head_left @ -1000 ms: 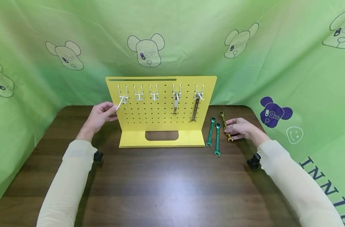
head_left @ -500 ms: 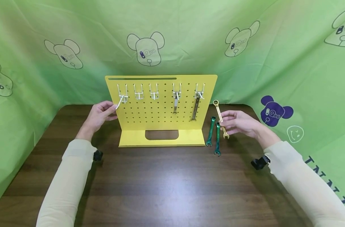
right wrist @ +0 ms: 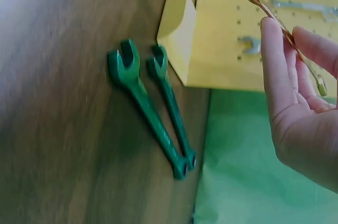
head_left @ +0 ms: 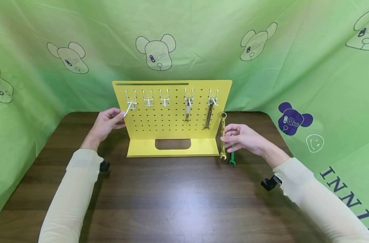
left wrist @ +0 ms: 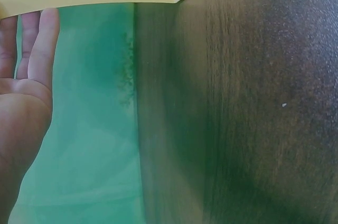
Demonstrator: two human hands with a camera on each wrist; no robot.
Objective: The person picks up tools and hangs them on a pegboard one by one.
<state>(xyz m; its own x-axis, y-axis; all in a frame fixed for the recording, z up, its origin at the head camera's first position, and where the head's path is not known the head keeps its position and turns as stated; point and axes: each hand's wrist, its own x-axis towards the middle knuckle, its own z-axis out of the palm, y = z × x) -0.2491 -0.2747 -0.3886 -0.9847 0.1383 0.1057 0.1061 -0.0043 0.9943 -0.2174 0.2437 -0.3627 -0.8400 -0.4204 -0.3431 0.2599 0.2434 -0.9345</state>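
Note:
My right hand pinches a gold combination wrench by its shank, upright just in front of the yellow pegboard's right edge. In the right wrist view the gold wrench sits between thumb and fingers, above the table. Two green wrenches lie beneath; from the head one green wrench shows only partly. At the pegboard, my left hand pinches the left edge, thumb near a white hook. Two silver wrenches, a short one and a longer one, hang from hooks.
Two more white hooks, a left one and a middle one, project from the board with nothing on them. The brown wooden table extends in front. A green printed curtain hangs close behind and along both sides.
My right hand has lifted the gold wrench off the table and carried it left, past the green wrenches, to the board's right edge. My left hand has stayed on the pegboard.

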